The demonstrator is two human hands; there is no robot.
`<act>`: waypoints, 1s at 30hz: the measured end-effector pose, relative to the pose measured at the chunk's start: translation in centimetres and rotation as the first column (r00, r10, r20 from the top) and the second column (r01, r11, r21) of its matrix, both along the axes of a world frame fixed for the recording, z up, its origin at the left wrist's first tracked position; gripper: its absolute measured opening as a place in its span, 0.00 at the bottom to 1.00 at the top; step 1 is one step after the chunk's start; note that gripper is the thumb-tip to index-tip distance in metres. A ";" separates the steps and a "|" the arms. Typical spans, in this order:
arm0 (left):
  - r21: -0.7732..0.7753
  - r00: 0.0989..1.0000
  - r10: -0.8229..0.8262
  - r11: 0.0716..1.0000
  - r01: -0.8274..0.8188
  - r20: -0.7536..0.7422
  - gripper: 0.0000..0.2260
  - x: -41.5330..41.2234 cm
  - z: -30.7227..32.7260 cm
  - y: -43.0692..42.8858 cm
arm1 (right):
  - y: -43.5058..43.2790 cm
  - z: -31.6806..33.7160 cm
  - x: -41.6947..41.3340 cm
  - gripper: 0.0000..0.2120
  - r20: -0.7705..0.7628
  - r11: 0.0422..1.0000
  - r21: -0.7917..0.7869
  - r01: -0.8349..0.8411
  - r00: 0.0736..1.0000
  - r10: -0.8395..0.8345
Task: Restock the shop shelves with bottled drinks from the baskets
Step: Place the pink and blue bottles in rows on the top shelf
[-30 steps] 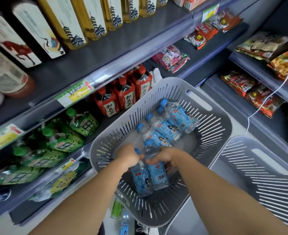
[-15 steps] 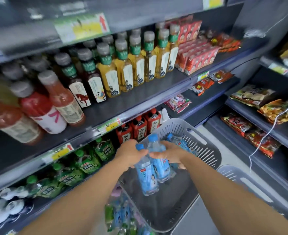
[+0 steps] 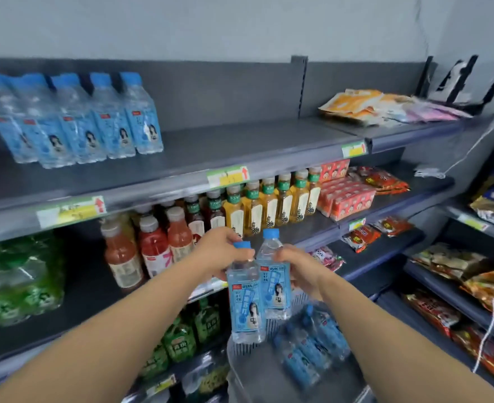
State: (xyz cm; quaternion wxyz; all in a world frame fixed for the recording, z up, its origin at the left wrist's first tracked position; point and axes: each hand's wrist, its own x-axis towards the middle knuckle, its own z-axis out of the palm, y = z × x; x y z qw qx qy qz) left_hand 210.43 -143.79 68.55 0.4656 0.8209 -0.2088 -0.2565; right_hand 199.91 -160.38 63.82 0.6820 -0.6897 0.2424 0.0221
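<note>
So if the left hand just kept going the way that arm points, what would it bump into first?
Probably the yellow tea bottles on the middle shelf, just beyond the left hand and the soda bottle it grips; depth is hard to judge.

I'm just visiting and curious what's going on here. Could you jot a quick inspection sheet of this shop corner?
Surface: dark grey metal top shelf, mostly bare right of the bottles standing on it.
Job's things: row of blue-capped clear soda bottles on the top shelf; more lie in the grey slotted plastic basket below.
Clutter: flat snack packets at the shelf's right end.
Grippers: left hand and right hand each hold one upright blue-labelled bottle, left one, right one, side by side.
Cables: white cord hanging at right.
Surroundings: juice and tea bottles on the shelf below; plain grey wall.
</note>
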 end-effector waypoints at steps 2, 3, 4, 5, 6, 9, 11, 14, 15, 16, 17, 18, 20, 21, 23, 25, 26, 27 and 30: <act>-0.039 0.998 0.043 0.998 -0.041 0.047 0.15 0.1 2.4 1.2 | 1.4 1.9 0.8 0.33 0.067 1.000 -0.006 -0.029 0.997 0.029; -0.041 0.994 0.061 0.997 -0.058 0.085 0.14 0.2 3.5 1.9 | 2.1 2.9 1.1 0.37 0.103 0.999 -0.025 -0.040 0.994 0.043; -0.040 0.990 0.079 0.996 -0.075 0.117 0.13 0.2 4.6 2.7 | 2.8 3.8 1.5 0.43 0.137 0.997 -0.051 -0.053 0.989 0.059; -0.043 0.985 0.095 0.995 -0.090 0.141 0.13 0.2 5.7 3.6 | 3.5 4.7 1.8 0.49 0.157 0.995 -0.077 -0.066 0.985 0.077; -0.052 0.981 0.111 0.993 -0.104 0.157 0.13 0.1 6.7 4.4 | 4.1 5.6 2.1 0.53 0.172 0.992 -0.095 -0.077 0.981 0.093; -0.089 0.970 0.159 0.985 -0.144 0.184 0.12 0.1 9.5 7.3 | 6.1 8.5 3.1 0.54 0.244 0.987 -0.135 -0.084 0.963 0.115; -0.136 0.962 0.192 0.976 -0.167 0.193 0.12 0.1 11.4 9.4 | 7.5 10.5 3.9 0.50 0.316 0.984 -0.158 -0.078 0.940 0.125; -0.205 0.941 0.246 0.958 -0.200 0.233 0.12 0.5 14.3 12.6 | 9.6 13.3 5.1 0.39 0.418 0.980 -0.170 -0.107 0.892 0.170; -0.230 0.934 0.269 0.949 -0.215 0.235 0.13 0.7 15.3 13.7 | 10.4 14.1 5.6 0.38 0.443 0.980 -0.171 -0.105 0.880 0.172; -0.251 0.928 0.292 0.940 -0.233 0.233 0.14 1.0 16.3 14.8 | 11.1 14.9 6.1 0.37 0.468 0.980 -0.175 -0.095 0.868 0.168; -0.265 0.919 0.316 0.931 -0.252 0.235 0.14 1.3 17.1 15.9 | 11.9 15.6 6.6 0.37 0.492 0.980 -0.183 -0.084 0.855 0.165; -0.274 0.908 0.340 0.923 -0.271 0.246 0.15 1.6 18.0 16.9 | 12.7 16.3 7.1 0.36 0.513 0.979 -0.190 -0.075 0.842 0.164; -0.291 0.874 0.389 0.906 -0.306 0.290 0.17 2.2 19.5 19.0 | 14.5 17.6 8.3 0.34 0.549 0.976 -0.212 -0.058 0.819 0.168; -0.298 0.856 0.410 0.899 -0.321 0.315 0.17 2.6 20.1 20.0 | 15.3 18.1 8.9 0.34 0.564 0.974 -0.221 -0.047 0.808 0.167; -0.314 0.821 0.445 0.886 -0.342 0.359 0.16 3.3 21.1 21.8 | 17.0 19.1 10.1 0.34 0.592 0.971 -0.238 -0.035 0.787 0.173; -0.341 0.789 0.478 0.868 -0.360 0.385 0.15 4.1 21.7 23.6 | 18.4 19.8 11.6 0.35 0.613 0.969 -0.246 -0.033 0.769 0.182; -0.355 0.775 0.495 0.859 -0.369 0.393 0.14 4.6 22.0 24.5 | 19.1 20.1 12.4 0.36 0.618 0.968 -0.249 -0.033 0.765 0.184; -0.365 0.763 0.510 0.850 -0.378 0.396 0.14 5.1 22.3 25.3 | 19.7 20.3 13.2 0.38 0.621 0.967 -0.252 -0.032 0.761 0.187; -0.386 0.748 0.547 0.826 -0.410 0.376 0.14 6.6 22.8 27.5 | 21.6 20.8 15.8 0.42 0.617 0.961 -0.273 -0.041 0.759 0.208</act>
